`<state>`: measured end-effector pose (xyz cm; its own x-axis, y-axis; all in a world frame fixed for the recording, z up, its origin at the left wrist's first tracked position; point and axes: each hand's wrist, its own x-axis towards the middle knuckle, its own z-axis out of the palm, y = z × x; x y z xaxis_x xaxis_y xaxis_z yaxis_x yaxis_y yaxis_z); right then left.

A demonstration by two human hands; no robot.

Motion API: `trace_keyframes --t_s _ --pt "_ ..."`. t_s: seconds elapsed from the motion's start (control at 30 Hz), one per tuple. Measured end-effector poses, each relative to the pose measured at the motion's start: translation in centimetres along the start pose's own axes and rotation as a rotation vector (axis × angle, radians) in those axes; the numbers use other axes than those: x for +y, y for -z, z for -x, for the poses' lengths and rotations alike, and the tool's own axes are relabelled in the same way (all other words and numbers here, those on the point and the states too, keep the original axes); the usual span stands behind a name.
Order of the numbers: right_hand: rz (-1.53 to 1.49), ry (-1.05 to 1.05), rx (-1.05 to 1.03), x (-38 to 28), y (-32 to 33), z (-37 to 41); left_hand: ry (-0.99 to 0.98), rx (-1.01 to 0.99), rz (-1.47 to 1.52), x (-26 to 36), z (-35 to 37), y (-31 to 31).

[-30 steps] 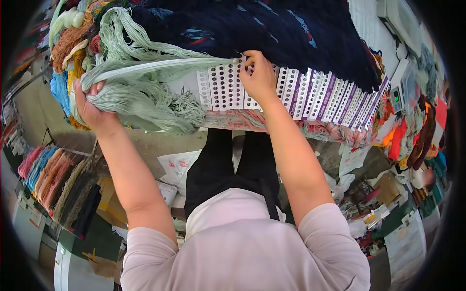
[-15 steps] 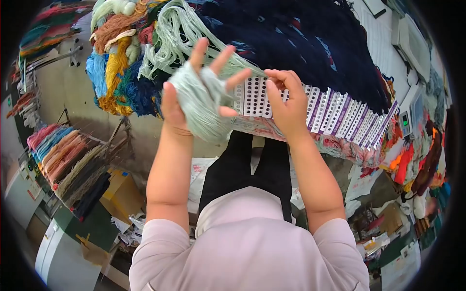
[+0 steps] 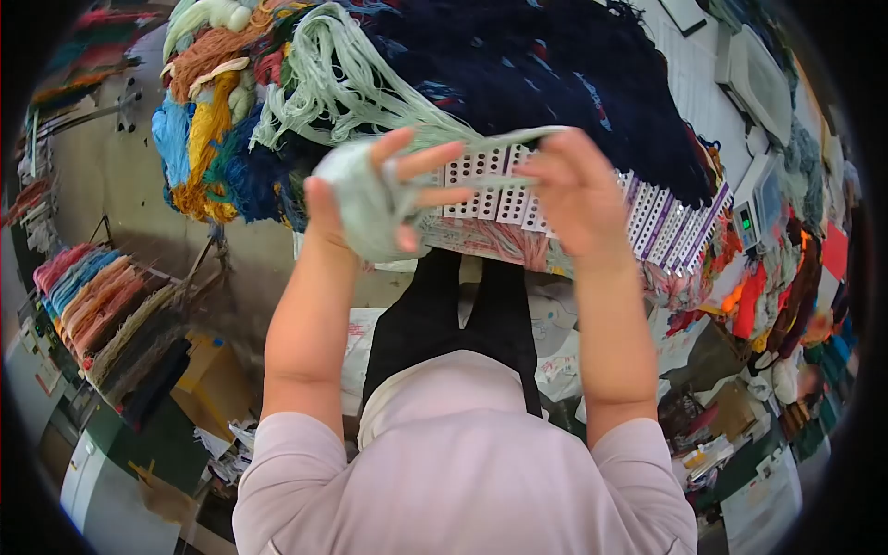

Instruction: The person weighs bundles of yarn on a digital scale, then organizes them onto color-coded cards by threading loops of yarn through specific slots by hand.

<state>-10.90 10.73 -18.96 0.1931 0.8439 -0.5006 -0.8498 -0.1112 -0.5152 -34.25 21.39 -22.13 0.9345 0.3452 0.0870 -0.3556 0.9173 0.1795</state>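
Note:
Pale green yarn (image 3: 363, 208) is wound in a thick bundle around my left hand (image 3: 331, 220), whose fingers stick out spread and are blurred. My right hand (image 3: 585, 199), also smeared by motion, is closed on strands of the same yarn that stretch across from the left hand. A loose pale green skein (image 3: 319, 79) lies on the table beyond my left hand, with strands trailing towards my hands. Under and between the hands are white cards with rows of dark holes (image 3: 476, 171). Dark navy yarn (image 3: 555, 74) is heaped just behind them.
Coloured skeins (image 3: 217, 111) pile up at the table's left end. On the right stand a scale with a green display (image 3: 754, 217) and a grey-white device (image 3: 754, 83). A rack of hanging skeins (image 3: 111, 319) and a cardboard box (image 3: 215, 384) are at lower left.
My right hand has moved to the right, drawing yarn strands out between the hands. My left hand, with the wound yarn, has turned slightly and dropped a little. The view has shifted slightly.

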Motion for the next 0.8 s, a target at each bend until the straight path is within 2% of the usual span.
trace_keyframes --t_s 0.03,0.07,0.1,0.13,0.17,0.2,0.23,0.27,0.33,0.37,0.4,0.43,0.47,0.5,0.53,0.57,0.6,0.63,0.67,0.73,0.8 --pt "-0.192 0.008 -0.012 -2.5 3.0 1.1 -0.023 0.008 -0.021 1.4 2.0 1.2" --pt "-0.248 0.026 0.088 -5.9 6.8 3.0 -0.196 -0.083 -0.062 2.8 3.6 3.2" --pt "-0.431 0.091 -0.008 -9.2 10.6 5.5 -0.301 0.025 -0.057 4.4 4.6 1.8" --pt "-0.327 0.248 0.308 -12.6 10.3 9.2 -0.343 0.022 0.004 6.8 6.2 1.7" --pt "-0.367 0.306 0.175 -16.1 14.5 12.8 -0.394 0.070 -0.012 8.6 7.2 0.5" --pt "-0.335 0.360 0.209 -20.2 19.2 17.8 -0.500 0.151 -0.001 10.3 8.8 0.2" --pt "-0.342 0.487 0.264 -23.1 20.9 22.2 -0.553 0.185 0.002 12.1 9.9 0.0" --pt "-0.121 0.688 0.380 -26.3 24.8 27.5 -0.606 0.232 -0.004 13.3 10.9 -0.5" --pt "0.119 0.774 0.414 -27.3 23.1 31.9 -0.665 0.288 0.000 13.8 10.5 -1.3" --pt "0.164 0.759 0.573 -26.1 22.1 31.0 -0.678 0.301 0.012 13.6 9.8 -1.3" --pt "0.207 0.745 0.742 -24.8 21.2 29.3 -0.669 0.387 -0.102 12.3 7.8 0.2" --pt "0.502 0.757 0.924 -21.3 20.4 25.3 -0.576 0.459 -0.165 10.2 5.5 1.1" --pt "0.534 0.713 0.904 -16.9 17.8 20.4 -0.482 0.533 -0.227 7.6 3.0 2.3" --pt "0.883 0.532 0.961 -13.2 15.4 16.1 -0.397 0.816 -0.324 5.0 1.4 4.7" --pt "1.497 0.591 0.819 -9.5 17.9 12.6 -0.191 0.842 -0.450 1.4 -1.9 5.0" --pt "0.752 0.096 0.995 -6.4 10.4 8.4 -0.022 0.974 -0.602 -2.0 -4.6 5.7" --pt "1.266 0.201 0.592 -3.4 16.4 5.8 0.095 0.990 -0.678 -5.2 -6.0 7.9" --pt "1.026 0.133 0.653 0.0 14.6 2.3 0.193 1.014 -0.745 -7.9 -7.0 9.3" --pt "1.079 0.139 0.601 2.0 12.9 0.0 0.193 1.041 -0.801 -10.4 -7.4 11.4" --pt "1.146 0.275 0.508 6.2 14.1 -4.0 0.227 0.933 -1.014 -12.9 -8.0 13.4" --pt "1.223 0.367 0.472 8.3 14.7 -6.1 0.216 0.914 -1.116 -14.2 -8.3 14.6"
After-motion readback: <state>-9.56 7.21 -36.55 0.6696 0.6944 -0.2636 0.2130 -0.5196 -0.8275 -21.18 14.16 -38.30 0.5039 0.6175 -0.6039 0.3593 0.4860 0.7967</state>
